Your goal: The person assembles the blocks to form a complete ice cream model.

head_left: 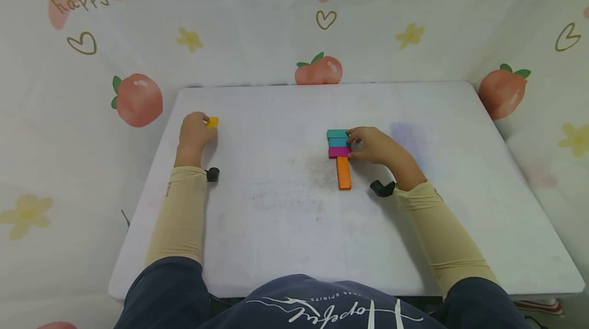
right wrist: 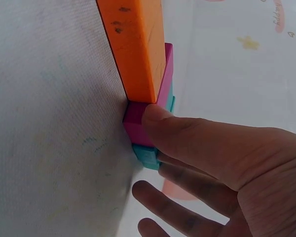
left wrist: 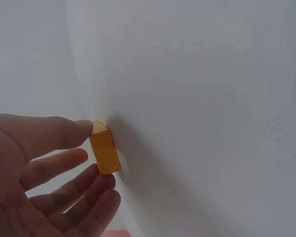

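Navy fabric comes first: the person's shirt [head_left: 322, 290] (white script across the chest, upside down from this angle) at the near edge of a white surface [head_left: 276, 237]. Beige sleeves [head_left: 181, 216] cover both forearms. Further out, an orange block [head_left: 343, 173] lies lengthwise, its far end touching the long side of a magenta block [head_left: 339, 152] set crosswise. Against that sits a blue block [head_left: 338, 142], then a green block [head_left: 337, 133], all three side by side. The right hand [head_left: 374, 146] is at their right ends, half open, thumb on the magenta one and fingertips by the other two; the thumb hides much, so I can't tell whether it pinches anything. Well apart, towards the surface's far left corner, the left hand [head_left: 195, 135] has a yellow block [head_left: 213, 122] pinched between thumb and fingers, the hand only partly closed. Behind everything hangs a pale cloth [head_left: 257, 53] printed with peaches, hearts, yellow flowers and "happy".
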`<action>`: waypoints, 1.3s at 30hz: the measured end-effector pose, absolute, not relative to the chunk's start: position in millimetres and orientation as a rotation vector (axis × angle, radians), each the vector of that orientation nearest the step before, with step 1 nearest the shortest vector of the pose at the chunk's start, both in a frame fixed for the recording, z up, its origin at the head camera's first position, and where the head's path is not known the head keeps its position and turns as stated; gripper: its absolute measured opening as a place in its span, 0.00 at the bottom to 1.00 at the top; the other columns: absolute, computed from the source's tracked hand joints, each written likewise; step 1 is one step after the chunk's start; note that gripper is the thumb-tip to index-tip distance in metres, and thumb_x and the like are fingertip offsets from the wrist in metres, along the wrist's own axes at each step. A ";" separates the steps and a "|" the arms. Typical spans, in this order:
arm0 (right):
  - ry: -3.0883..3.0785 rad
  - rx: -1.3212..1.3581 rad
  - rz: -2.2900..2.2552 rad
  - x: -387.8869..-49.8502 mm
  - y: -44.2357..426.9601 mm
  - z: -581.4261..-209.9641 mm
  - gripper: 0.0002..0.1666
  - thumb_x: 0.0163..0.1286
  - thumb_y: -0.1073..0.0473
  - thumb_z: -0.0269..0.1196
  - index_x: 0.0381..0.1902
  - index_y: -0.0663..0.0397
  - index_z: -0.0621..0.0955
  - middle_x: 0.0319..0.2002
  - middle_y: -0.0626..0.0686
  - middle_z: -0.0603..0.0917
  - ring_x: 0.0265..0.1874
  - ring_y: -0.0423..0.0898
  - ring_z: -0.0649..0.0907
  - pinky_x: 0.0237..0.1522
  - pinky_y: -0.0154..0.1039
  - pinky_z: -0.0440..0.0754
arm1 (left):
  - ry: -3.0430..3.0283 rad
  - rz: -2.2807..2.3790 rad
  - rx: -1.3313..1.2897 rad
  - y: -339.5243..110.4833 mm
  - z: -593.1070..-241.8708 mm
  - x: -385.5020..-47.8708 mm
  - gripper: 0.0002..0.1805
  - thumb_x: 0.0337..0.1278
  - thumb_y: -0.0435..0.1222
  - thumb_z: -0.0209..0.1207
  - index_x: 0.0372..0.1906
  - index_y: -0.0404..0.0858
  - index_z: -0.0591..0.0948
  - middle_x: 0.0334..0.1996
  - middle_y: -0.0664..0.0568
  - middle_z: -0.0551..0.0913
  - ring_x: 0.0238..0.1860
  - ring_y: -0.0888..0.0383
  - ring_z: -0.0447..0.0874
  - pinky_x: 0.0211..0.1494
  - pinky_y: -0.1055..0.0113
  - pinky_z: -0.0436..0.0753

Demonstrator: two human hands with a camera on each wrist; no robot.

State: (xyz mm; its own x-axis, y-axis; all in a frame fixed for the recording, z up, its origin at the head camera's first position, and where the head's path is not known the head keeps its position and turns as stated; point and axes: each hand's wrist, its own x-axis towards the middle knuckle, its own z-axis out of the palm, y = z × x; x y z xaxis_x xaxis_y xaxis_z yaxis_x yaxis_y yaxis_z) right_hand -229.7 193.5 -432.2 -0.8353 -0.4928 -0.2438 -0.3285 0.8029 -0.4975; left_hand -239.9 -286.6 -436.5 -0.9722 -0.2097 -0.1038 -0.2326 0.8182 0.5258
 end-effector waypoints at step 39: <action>2.623 -0.641 -0.623 -230.6 193.6 -433.0 0.22 0.72 0.59 0.70 0.59 0.65 0.85 0.76 0.64 0.73 0.66 0.63 0.79 0.72 0.61 0.77 | 2.854 0.903 -0.031 -205.8 -445.6 -260.6 0.28 0.64 0.29 0.58 0.69 0.23 0.77 0.68 0.31 0.77 0.67 0.38 0.75 0.75 0.44 0.75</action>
State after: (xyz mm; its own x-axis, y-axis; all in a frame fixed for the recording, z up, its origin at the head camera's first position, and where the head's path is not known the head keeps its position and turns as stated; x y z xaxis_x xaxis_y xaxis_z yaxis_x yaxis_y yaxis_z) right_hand -230.6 193.6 -433.0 -0.8288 -0.5042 -0.2425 -0.3413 0.7990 -0.4950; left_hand -260.6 -205.8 -445.6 -0.9889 0.0250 -0.1467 -0.0639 0.8187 0.5706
